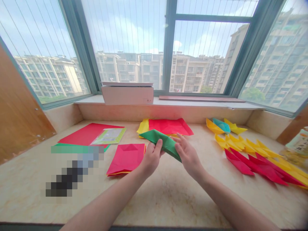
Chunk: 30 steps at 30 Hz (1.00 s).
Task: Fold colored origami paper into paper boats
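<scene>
A green folded paper boat (166, 143), long and pointed at its ends, is held up above the counter between my hands. My left hand (153, 154) grips its middle, thumb on the near face and fingers hidden behind. My right hand (186, 150) holds the boat's right end, thumb in front and fingers spread along the far edge. Left of my left wrist lies a stack of red paper squares (127, 158) with a yellow edge beneath. Behind the boat, creased red paper (168, 125) rests on yellow paper (143, 126).
Yellow boats (243, 142), red boats (257, 165) and a blue boat (221, 125) stand on the right. Red sheets (89, 133) and a clear packet (109, 136) lie left, near a pixelated object (72, 173). A white box (127, 94) sits on the sill.
</scene>
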Tool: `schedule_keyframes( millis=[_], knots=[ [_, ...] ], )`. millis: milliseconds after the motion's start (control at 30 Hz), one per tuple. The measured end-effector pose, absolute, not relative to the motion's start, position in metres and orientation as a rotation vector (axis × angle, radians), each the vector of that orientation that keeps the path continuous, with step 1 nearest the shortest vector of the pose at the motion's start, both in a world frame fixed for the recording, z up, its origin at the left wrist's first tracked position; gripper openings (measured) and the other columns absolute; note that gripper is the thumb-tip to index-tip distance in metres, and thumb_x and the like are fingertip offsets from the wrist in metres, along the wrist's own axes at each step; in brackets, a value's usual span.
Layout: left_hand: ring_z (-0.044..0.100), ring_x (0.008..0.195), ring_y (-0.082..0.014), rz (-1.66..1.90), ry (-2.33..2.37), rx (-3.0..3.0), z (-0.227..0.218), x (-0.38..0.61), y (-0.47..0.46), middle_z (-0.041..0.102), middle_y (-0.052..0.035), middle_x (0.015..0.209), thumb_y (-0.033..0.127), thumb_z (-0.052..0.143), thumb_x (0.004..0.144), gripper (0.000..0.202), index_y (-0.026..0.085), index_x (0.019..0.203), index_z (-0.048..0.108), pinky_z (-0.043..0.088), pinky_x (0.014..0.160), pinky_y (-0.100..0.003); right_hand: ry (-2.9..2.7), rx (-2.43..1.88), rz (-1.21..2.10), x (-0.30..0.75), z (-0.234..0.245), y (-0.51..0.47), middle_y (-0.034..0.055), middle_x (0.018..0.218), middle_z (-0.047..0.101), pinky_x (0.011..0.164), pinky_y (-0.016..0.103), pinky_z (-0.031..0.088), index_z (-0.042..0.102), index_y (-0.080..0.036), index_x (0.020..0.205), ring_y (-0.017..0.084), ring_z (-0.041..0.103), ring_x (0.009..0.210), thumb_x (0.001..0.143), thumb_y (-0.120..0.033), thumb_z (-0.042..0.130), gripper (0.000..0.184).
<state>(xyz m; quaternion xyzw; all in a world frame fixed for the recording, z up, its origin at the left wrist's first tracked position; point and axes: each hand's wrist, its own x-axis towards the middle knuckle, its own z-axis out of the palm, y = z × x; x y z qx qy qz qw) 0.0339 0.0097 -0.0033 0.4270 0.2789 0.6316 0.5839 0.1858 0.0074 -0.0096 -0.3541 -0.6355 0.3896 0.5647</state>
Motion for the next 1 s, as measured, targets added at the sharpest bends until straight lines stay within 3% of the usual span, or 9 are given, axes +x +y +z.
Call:
schedule_keyframes(
  millis=[67, 133, 300, 433, 533, 667, 900, 1000],
  knots=[
    [0.067, 0.106, -0.0281, 1.478, 0.576, 0.99, -0.003, 0.035, 0.009, 0.074, -0.0118, 0.106, 0.046, 0.072, 0.081, 0.037, 0.015, 0.099, 0.064, 0.052, 0.094, -0.044, -1.56, -0.865, 1.096, 0.191, -0.004, 0.008, 0.0124, 0.104, 0.074, 0.073, 0.036, 0.059, 0.063, -0.016, 0.122, 0.022, 0.072, 0.084, 0.092, -0.056, 0.053, 0.051],
    [0.066, 0.11, -0.0286, 1.477, 0.534, 1.004, -0.003, 0.035, 0.008, 0.074, -0.0124, 0.108, 0.045, 0.072, 0.082, 0.036, 0.015, 0.1, 0.065, 0.05, 0.097, -0.044, -1.637, -0.893, 1.202, 0.195, -0.001, 0.008, 0.0097, 0.085, 0.074, 0.06, 0.03, 0.055, 0.069, -0.013, 0.1, 0.02, 0.07, 0.068, 0.091, -0.058, 0.054, 0.048],
    [0.068, 0.105, -0.0258, 1.46, 0.488, 1.016, -0.004, 0.025, 0.012, 0.076, -0.0077, 0.102, 0.035, 0.077, 0.079, 0.025, 0.017, 0.095, 0.07, 0.048, 0.101, -0.044, -1.722, -0.935, 0.921, 0.209, 0.002, 0.01, 0.0039, 0.07, 0.068, 0.061, 0.027, 0.047, 0.068, -0.015, 0.081, 0.017, 0.063, 0.066, 0.091, -0.049, 0.057, 0.037],
    [0.071, 0.095, -0.0245, 1.404, 0.496, 1.057, -0.008, 0.018, 0.016, 0.077, -0.0038, 0.09, 0.027, 0.083, 0.072, 0.02, 0.018, 0.087, 0.074, 0.051, 0.097, -0.045, -1.808, -0.957, 0.763, 0.217, 0.002, 0.014, 0.0047, 0.084, 0.071, 0.068, 0.029, 0.047, 0.072, -0.017, 0.094, 0.02, 0.063, 0.078, 0.092, -0.045, 0.058, 0.032],
    [0.071, 0.092, -0.0243, 1.379, 0.519, 1.098, -0.011, 0.014, 0.019, 0.078, -0.0036, 0.088, 0.029, 0.083, 0.072, 0.019, 0.018, 0.085, 0.075, 0.053, 0.094, -0.045, -1.843, -0.891, 0.818, 0.216, 0.003, 0.012, 0.0071, 0.096, 0.073, 0.074, 0.031, 0.05, 0.071, -0.017, 0.108, 0.023, 0.065, 0.088, 0.091, -0.05, 0.056, 0.04],
    [0.071, 0.094, -0.0258, 1.346, 0.525, 1.175, -0.014, 0.012, 0.019, 0.077, -0.0045, 0.09, 0.034, 0.082, 0.072, 0.022, 0.019, 0.087, 0.076, 0.054, 0.093, -0.045, -1.786, -0.855, 0.971, 0.213, 0.008, 0.007, 0.0082, 0.09, 0.073, 0.071, 0.032, 0.052, 0.074, -0.013, 0.103, 0.023, 0.066, 0.081, 0.09, -0.056, 0.055, 0.049],
    [0.068, 0.1, -0.0272, 1.303, 0.576, 1.306, -0.016, 0.007, 0.014, 0.076, -0.0053, 0.096, 0.039, 0.076, 0.077, 0.022, 0.021, 0.09, 0.077, 0.051, 0.095, -0.046, -1.737, -0.647, 1.291, 0.218, 0.018, 0.004, 0.0076, 0.099, 0.076, 0.09, 0.044, 0.053, 0.074, -0.02, 0.114, 0.025, 0.069, 0.092, 0.084, -0.053, 0.066, 0.045],
    [0.069, 0.098, -0.028, 1.274, 0.546, 1.305, -0.014, 0.008, 0.011, 0.076, -0.0061, 0.095, 0.04, 0.076, 0.077, 0.023, 0.021, 0.089, 0.076, 0.052, 0.093, -0.047, -1.661, -0.651, 1.314, 0.218, 0.016, 0.003, 0.0084, 0.093, 0.076, 0.083, 0.04, 0.056, 0.077, -0.016, 0.106, 0.023, 0.07, 0.086, 0.083, -0.051, 0.069, 0.042]
  ],
)
